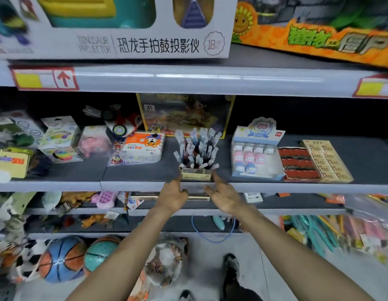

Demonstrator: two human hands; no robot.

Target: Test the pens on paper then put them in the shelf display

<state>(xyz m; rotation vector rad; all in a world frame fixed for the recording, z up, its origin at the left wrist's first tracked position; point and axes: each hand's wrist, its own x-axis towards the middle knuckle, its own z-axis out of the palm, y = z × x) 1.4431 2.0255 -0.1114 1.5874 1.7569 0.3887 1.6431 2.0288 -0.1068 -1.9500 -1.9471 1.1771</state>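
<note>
Here, from the head camera, the pens (pixel 197 148) stand bunched in a display box (pixel 196 174) at the front of the grey shelf (pixel 145 172). The left hand (pixel 173 193) and right hand (pixel 224 195) flank the box, index fingers straight against its sides, other fingers loosely curled, gripping nothing

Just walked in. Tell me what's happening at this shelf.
A person stands facing a shop shelf of toys and stationery, with both arms stretched forward. The left hand and right hand flank the pen display box at the shelf's front edge, with an extended finger of each at a lower corner of the box. The box is crowded with capped pens standing and leaning. Neither hand holds a pen, and no test paper is in view.
</note>
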